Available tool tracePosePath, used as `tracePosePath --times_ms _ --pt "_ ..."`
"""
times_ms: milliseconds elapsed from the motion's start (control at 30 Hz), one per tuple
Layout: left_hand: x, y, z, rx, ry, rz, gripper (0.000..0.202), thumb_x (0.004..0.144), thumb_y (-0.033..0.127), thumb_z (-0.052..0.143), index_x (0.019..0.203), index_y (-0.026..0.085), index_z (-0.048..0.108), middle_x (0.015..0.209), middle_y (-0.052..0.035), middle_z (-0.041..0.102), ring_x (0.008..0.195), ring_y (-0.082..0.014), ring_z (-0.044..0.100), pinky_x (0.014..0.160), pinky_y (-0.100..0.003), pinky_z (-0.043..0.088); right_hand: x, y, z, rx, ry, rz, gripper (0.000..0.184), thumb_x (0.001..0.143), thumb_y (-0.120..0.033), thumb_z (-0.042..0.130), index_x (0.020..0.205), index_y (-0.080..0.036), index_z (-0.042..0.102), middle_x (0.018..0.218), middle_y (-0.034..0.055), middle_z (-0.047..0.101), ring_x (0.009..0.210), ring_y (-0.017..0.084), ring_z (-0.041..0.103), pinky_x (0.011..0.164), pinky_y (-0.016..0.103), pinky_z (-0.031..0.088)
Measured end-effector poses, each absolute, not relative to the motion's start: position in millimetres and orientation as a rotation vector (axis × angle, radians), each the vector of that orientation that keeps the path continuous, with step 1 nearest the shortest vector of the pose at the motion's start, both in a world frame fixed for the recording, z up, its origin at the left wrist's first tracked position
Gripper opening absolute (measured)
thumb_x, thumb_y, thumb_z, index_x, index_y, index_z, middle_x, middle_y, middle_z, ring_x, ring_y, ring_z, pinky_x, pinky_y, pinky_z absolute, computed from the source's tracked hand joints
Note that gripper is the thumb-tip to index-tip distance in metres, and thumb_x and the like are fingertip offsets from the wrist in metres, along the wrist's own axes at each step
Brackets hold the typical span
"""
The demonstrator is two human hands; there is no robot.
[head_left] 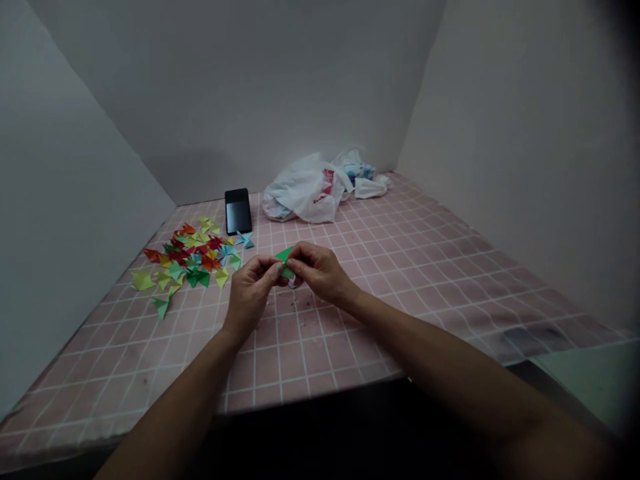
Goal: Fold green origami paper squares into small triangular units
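A small piece of green folded paper point(285, 255) is pinched between both my hands, above the middle of the pink checked tablecloth. My left hand point(253, 290) grips its left side with thumb and fingers closed. On the other side, my right hand point(320, 270) has its thumb and forefinger pressed on the paper. Part of the paper is hidden by my fingers. Just under the hands lies a small pale item, mostly covered, too small to name. To the left spreads a pile of folded paper pieces point(200, 250) in red, orange, yellow, green and light blue.
A black phone point(238, 211) lies behind the paper pile. White plastic bags point(305, 190) with red print sit near the back wall, beside a blue-and-white packet point(361, 170). Walls enclose the table point(400, 260) at the left, back and right. Small crumbs dot the cloth.
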State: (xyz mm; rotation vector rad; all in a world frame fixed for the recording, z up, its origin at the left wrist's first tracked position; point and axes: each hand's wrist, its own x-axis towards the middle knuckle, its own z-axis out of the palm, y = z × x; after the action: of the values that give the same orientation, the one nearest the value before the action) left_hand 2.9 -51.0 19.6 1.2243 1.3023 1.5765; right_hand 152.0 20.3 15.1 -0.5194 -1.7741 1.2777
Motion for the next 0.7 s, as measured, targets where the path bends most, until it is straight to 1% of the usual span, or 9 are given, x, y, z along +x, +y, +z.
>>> tracePosePath --times_ms 200,367,533,700 --pt "4.4 -51.2 20.5 1.236 1.332 1.597 0.021 0.078 0.034 0.079 0.079 0.016 0.068 0.065 0.0017 0.068 0.055 -0.0117 0.066 0.056 -0.023 0.055 152.7 18.2 17.0 -0.56 -1.844 1.178 0.017 0.09 -0.028 0.059 0.077 -0.018 0.055 0.067 -0.0029 0.058 0.054 0.01 0.059 0.053 0.022 0.046" --pt "3.3 -49.4 20.4 1.286 1.357 1.512 0.021 0.076 0.035 0.079 0.081 0.016 0.07 0.069 0.0007 0.07 0.056 -0.0127 0.067 0.056 -0.023 0.055 155.2 23.1 17.7 -0.59 -1.91 1.155 0.016 0.089 -0.025 0.059 0.074 -0.017 0.056 0.066 -0.0026 0.057 0.057 0.01 0.057 0.054 0.022 0.044" --pt "1.3 -47.6 17.9 1.274 1.375 1.513 0.023 0.076 0.036 0.079 0.081 0.016 0.069 0.067 0.0008 0.07 0.056 -0.0135 0.068 0.057 -0.024 0.056 154.9 25.8 16.9 -0.594 -1.869 1.302 0.017 0.089 -0.026 0.058 0.074 -0.017 0.056 0.065 -0.003 0.056 0.053 0.01 0.056 0.052 0.022 0.044" --pt "-2.1 -46.5 14.7 1.302 1.354 1.43 0.026 0.076 0.039 0.079 0.081 0.016 0.07 0.071 0.0 0.069 0.059 -0.0138 0.067 0.06 -0.026 0.057 155.6 24.9 17.7 -0.616 -1.918 1.199 0.016 0.086 -0.022 0.06 0.071 -0.017 0.057 0.064 -0.0026 0.056 0.056 0.01 0.055 0.053 0.021 0.043"
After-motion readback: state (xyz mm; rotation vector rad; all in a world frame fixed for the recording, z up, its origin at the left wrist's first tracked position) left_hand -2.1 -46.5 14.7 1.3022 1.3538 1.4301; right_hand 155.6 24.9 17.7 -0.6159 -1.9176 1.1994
